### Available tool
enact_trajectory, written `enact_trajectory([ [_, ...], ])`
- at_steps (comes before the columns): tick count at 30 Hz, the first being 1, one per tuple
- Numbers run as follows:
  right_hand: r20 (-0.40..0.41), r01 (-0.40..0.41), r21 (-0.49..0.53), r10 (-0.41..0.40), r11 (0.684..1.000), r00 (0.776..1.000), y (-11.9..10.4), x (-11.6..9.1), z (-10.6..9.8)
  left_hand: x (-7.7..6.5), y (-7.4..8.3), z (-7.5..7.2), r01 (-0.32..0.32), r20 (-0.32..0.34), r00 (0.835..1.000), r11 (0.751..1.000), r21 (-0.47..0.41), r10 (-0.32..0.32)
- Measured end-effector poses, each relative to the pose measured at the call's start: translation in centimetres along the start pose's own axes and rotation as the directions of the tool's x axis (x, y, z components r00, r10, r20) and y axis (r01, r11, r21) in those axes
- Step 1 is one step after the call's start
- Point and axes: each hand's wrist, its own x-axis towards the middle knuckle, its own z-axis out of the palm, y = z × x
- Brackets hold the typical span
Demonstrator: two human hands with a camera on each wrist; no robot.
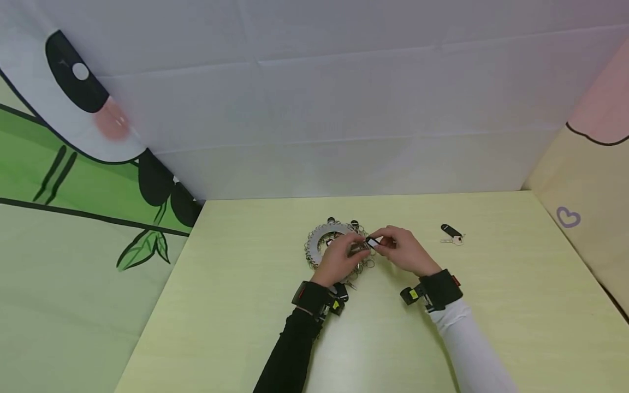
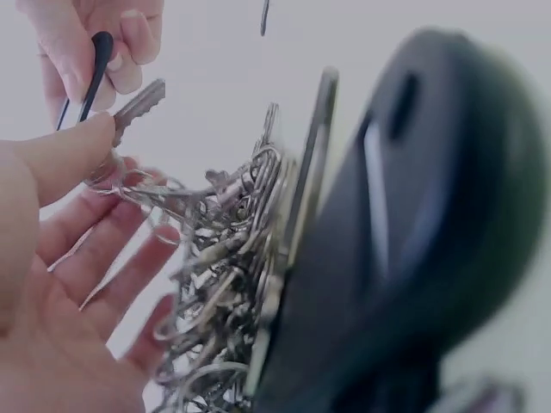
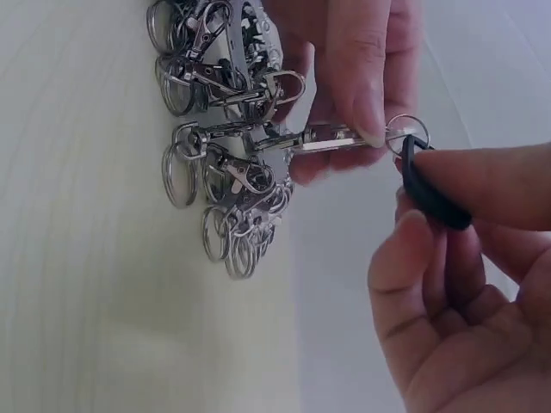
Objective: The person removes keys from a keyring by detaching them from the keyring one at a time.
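Observation:
My left hand (image 1: 339, 257) is over the right part of a round grey ring plate (image 1: 312, 248) hung with many metal clips (image 3: 228, 172) and split rings. Between its thumb and fingers it pinches a key (image 2: 142, 109) beside one of the clips. Close by on the right, my right hand (image 1: 400, 250) pinches a black key tag (image 3: 433, 196) with a white face. A thin split ring (image 3: 411, 118) passes at the tag's end, next to the left fingertips. Whether that ring is joined to the clip cannot be told.
A second black tag with a key (image 1: 451, 231) lies on the pale table (image 1: 236, 327), to the right. More black tags sit at the ring plate's far edge. One large, blurred dark object (image 2: 413, 198) fills the left wrist view's right side. Printed cloth (image 1: 314, 109) stands behind the table.

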Motion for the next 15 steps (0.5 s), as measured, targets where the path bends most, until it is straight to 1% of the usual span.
enact_trajectory([
  [4, 0.021, -0.028, 0.026, 0.027, 0.999, 0.999, -0.3, -0.1, -0.1, 0.0, -0.1, 0.0, 0.017, 0.054, 0.998, 0.994, -0.109, -0.011],
  [7, 0.04, -0.056, 0.049, 0.054, 0.997, 0.998, -0.4, -0.2, -0.3, 0.0, -0.1, -0.1, 0.029, 0.085, 0.996, 0.982, -0.187, -0.013],
  [9, 0.047, -0.073, 0.057, 0.07, 0.996, 0.996, -0.4, -0.2, -0.4, -0.1, -0.2, -0.1, 0.024, 0.078, 0.997, 0.972, -0.233, -0.006],
  [11, 0.045, -0.085, 0.058, 0.083, 0.995, 0.996, -0.3, -0.3, -0.5, -0.1, -0.3, -0.1, 0.002, 0.057, 0.998, 0.966, -0.26, 0.013],
  [13, 0.047, -0.08, 0.052, 0.078, 0.995, 0.996, 0.4, 0.3, -1.2, 0.6, -0.3, 0.0, -0.01, 0.028, 0.999, 0.966, -0.26, 0.018],
  [15, 0.044, -0.064, 0.037, 0.062, 0.997, 0.997, 1.0, 0.9, -1.8, 1.3, -0.2, 0.2, -0.011, 0.002, 1.0, 0.97, -0.241, 0.012],
])
